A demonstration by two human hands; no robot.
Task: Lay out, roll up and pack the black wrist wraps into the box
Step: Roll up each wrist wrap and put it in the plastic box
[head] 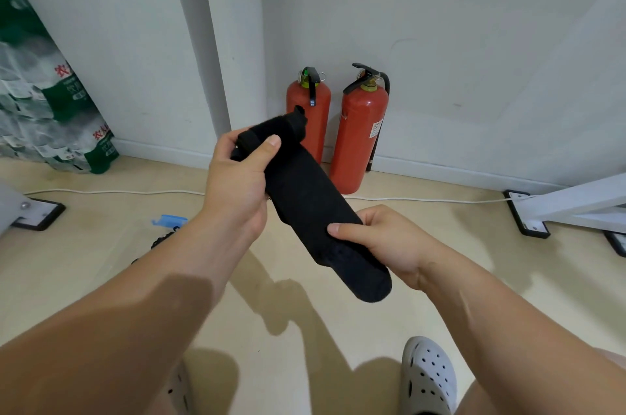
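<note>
Head view — both hands [237,184] [389,241] grip black wrist wrap [305,204].

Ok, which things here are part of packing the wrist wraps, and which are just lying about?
Job: black wrist wrap, gripped by the left hand and right hand.
Lying about: left fire extinguisher, right fire extinguisher, white cable, wrapped bottle pack, white clog. Blue item on floor: unclear.
</note>
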